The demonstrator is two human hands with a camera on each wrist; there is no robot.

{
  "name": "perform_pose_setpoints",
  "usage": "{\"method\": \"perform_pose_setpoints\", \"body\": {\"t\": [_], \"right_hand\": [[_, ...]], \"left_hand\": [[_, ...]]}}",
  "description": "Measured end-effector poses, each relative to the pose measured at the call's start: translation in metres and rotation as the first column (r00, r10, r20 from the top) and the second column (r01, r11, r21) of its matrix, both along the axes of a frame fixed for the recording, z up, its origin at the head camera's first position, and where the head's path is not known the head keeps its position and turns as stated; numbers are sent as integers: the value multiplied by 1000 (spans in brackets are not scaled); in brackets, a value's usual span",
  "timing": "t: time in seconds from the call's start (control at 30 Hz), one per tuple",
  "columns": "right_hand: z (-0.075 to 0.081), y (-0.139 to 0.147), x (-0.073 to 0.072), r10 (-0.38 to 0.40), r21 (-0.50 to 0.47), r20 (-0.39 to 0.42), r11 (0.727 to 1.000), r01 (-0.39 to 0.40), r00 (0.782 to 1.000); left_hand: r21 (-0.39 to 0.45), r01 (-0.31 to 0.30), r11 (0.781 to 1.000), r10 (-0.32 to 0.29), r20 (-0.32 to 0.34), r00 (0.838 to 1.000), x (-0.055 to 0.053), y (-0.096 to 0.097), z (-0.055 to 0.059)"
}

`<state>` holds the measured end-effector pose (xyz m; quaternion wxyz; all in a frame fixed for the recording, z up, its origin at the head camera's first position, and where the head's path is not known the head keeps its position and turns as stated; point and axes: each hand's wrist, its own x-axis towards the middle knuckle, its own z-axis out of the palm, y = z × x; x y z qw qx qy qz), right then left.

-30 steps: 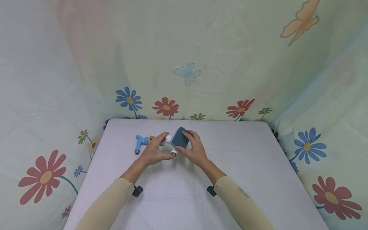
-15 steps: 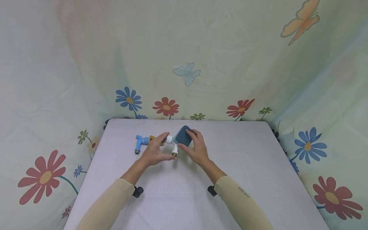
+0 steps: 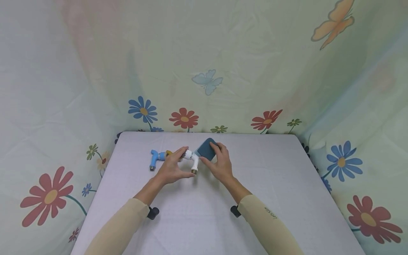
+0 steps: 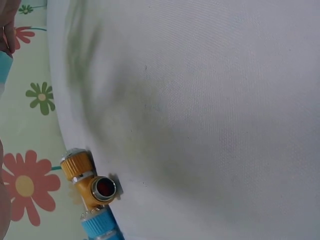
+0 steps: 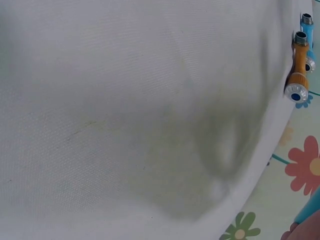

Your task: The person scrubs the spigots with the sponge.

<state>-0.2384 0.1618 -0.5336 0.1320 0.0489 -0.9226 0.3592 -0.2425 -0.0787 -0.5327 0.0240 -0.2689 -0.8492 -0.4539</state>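
In the head view my left hand holds a white faucet by its two ends, between the thumb and the fingers, above the table. My right hand grips a sponge with a dark teal face and a lighter turquoise side. The sponge's left edge is close by the faucet's bend; whether they touch I cannot tell. Part of the sponge shows at the left border of the left wrist view. The right wrist view catches the sponge at its lower right corner.
Behind my left hand lie a blue faucet and an orange-yellow faucet, side by side near the far edge of the white-covered table. A flowered cloth hangs around the table's back and sides.
The sponge has slid off the white faucet toward the right and slightly back with my right hand, uncovering the faucet's bend. My left hand has barely moved.
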Motion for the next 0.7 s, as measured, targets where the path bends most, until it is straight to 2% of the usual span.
{"method": "perform_pose_setpoints", "body": {"t": [0.33, 0.7], "right_hand": [[-1, 1, 0, -22, 5, 4, 1000, 22, 1000], [-2, 1, 0, -42, 15, 14, 999, 41, 999]], "left_hand": [[9, 10, 1000, -10, -12, 1000, 1, 1, 3], [-22, -9, 1000, 9, -5, 1000, 2, 1, 3]]}}
